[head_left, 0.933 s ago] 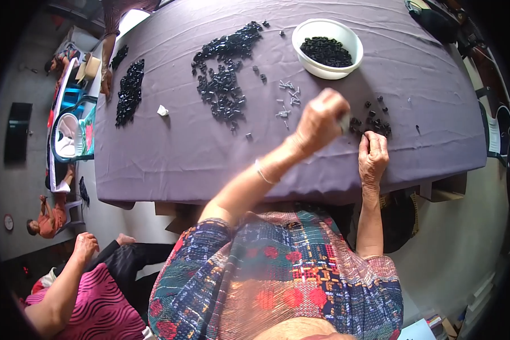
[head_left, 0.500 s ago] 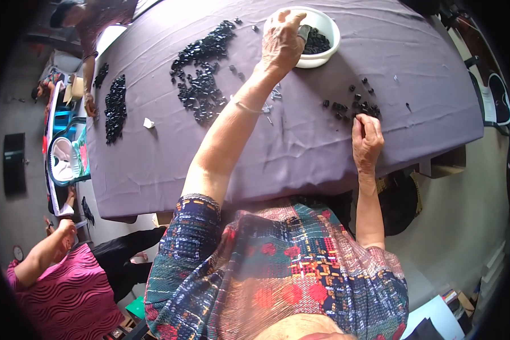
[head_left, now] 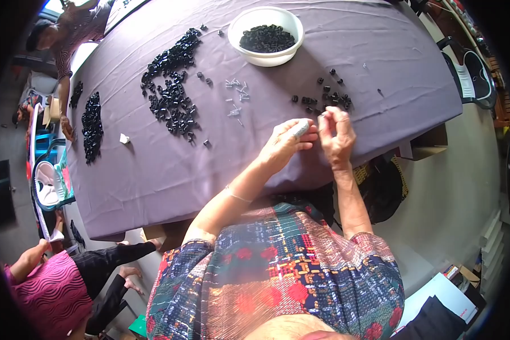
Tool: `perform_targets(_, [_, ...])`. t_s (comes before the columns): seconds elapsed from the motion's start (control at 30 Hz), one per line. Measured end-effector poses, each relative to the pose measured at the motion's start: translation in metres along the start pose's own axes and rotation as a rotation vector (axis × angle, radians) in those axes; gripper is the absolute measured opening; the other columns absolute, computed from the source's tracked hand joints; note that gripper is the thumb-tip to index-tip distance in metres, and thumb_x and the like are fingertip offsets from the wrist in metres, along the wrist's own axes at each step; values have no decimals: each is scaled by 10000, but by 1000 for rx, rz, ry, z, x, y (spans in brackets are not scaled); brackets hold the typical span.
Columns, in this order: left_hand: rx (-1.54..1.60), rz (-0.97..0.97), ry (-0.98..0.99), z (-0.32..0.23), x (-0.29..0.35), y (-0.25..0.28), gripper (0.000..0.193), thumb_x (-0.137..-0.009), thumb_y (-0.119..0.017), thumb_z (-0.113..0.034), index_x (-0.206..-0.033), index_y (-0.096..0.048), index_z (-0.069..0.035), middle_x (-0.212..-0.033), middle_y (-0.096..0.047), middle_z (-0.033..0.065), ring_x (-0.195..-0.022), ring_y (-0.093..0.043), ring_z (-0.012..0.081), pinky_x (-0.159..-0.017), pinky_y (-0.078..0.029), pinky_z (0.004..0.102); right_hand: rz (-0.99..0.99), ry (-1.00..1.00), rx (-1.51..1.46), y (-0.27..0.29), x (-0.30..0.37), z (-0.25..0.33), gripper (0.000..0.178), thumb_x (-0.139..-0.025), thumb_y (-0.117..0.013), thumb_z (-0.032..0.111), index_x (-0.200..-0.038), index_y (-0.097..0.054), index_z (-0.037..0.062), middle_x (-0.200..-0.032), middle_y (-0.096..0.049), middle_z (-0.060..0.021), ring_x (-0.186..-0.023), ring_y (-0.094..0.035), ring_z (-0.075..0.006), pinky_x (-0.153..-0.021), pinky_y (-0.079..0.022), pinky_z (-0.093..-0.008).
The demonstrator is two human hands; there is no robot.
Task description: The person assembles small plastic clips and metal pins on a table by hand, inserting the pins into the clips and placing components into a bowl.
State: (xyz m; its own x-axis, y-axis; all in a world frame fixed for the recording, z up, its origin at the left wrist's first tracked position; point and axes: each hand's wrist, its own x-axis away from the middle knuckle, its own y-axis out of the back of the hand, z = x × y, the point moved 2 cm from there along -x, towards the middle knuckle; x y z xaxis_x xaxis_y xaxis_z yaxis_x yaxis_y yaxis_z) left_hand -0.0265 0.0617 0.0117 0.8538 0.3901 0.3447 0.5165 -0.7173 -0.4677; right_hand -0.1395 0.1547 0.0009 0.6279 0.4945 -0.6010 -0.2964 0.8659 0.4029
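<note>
My left hand [head_left: 286,143] hovers over the near part of the table, its fingers curled together and a greyish wrap on one digit. Whatever it may hold is hidden. Close beside it, almost touching, my right hand [head_left: 338,139] pinches with thumb and forefinger; anything in that pinch is too small to name. Just beyond the right hand lies a loose cluster of small black parts [head_left: 310,102]. A white bowl [head_left: 266,59], partly filled with similar black pieces [head_left: 267,38], stands farther off. Several thin silvery pins or screws [head_left: 235,111] lie left of my hands.
A purple-grey cloth [head_left: 209,181] covers the table. Large heaps of black parts [head_left: 173,102] spread to the left, with another pile [head_left: 92,127] farther left. A small white piece [head_left: 124,138] lies between them. A co-worker's hand [head_left: 67,129] rests at the left edge.
My left hand has come back from the white bowl to beside my right hand. The right hand has lifted slightly off the cluster. The view has shifted.
</note>
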Motion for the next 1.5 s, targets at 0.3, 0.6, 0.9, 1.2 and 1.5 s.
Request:
perform_targets(0.3, [570,-2,152,7,4,21,177,-934,-552,-129,-1045,-632,-17,-996,-665,71,-921,-642,168,-839,-533,314,252,213,-142,-9,5,27,440,-710,-666,-77,-1133,-609,30,-1012,-617,-138,-895,-621,-289,-776,-530,-368])
perform_targets(0.6, [713,39,159,16,12,32,178,-889,-615,-114,-1025,-632,-2,-1036,-661,102,-958,-633,200,-881,-519,346,322,131,-194,-16,12,28,485,-740,-640,-87,-1201,-573,47,-1122,-572,-133,-897,-636,-211,-737,-564,-306])
perform_targets(0.9, [749,-21,189,18,16,38,150,-869,-606,-103,-988,-594,-12,-921,-623,106,-826,-599,203,-732,-493,310,123,273,4,-8,-7,33,263,-752,-655,-49,-1005,-626,17,-948,-613,-125,-847,-616,-274,-706,-526,-351])
perform_targets(1.2, [-299,-115,-461,-81,3,47,244,-894,-525,-161,-1086,-511,-11,-793,-555,31,-643,-496,98,-582,-429,242,42,81,197,-12,-7,-18,179,-811,-652,-4,-985,-635,38,-939,-605,-80,-730,-614,-182,-660,-526,-292])
perform_targets(1.5, [-1120,-421,-858,-159,-105,91,259,-896,-563,-133,-1129,-551,-20,-923,-635,136,-793,-600,228,-707,-478,327,144,56,184,-15,-7,-7,288,-746,-691,14,-1023,-632,61,-971,-586,-106,-881,-611,-267,-741,-513,-356])
